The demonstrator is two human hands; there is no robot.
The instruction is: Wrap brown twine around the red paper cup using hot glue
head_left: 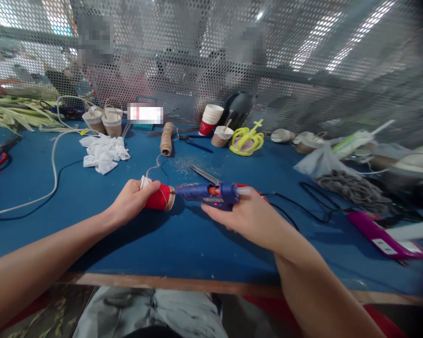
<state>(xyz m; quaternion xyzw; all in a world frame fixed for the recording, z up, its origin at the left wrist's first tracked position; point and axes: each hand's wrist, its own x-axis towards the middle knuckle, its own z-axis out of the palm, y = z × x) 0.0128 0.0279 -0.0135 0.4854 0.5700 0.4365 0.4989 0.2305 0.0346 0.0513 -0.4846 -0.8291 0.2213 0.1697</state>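
My left hand (132, 199) is wrapped round a red paper cup (157, 199), which lies on its side with its base toward the right. Twine is wound round the base end, and a strand of twine (152, 166) runs up to a spool of twine (167, 139). In my right hand (241, 216) is a blue hot glue gun (204, 192) with a clear glue stick out of its back. Its nozzle is at the twine-covered edge of the cup; whether it touches I cannot tell. Scissors (205, 174) lie just behind the glue gun, their handles partly hidden.
White lace (105, 152) and two twine-handled cups (107, 123) stand at the back left. A stack of paper cups (211, 117), a small cup (222, 136) and a yellow crown (246, 141) stand behind. Black cord (317, 206) and a purple packet (384, 234) lie right.
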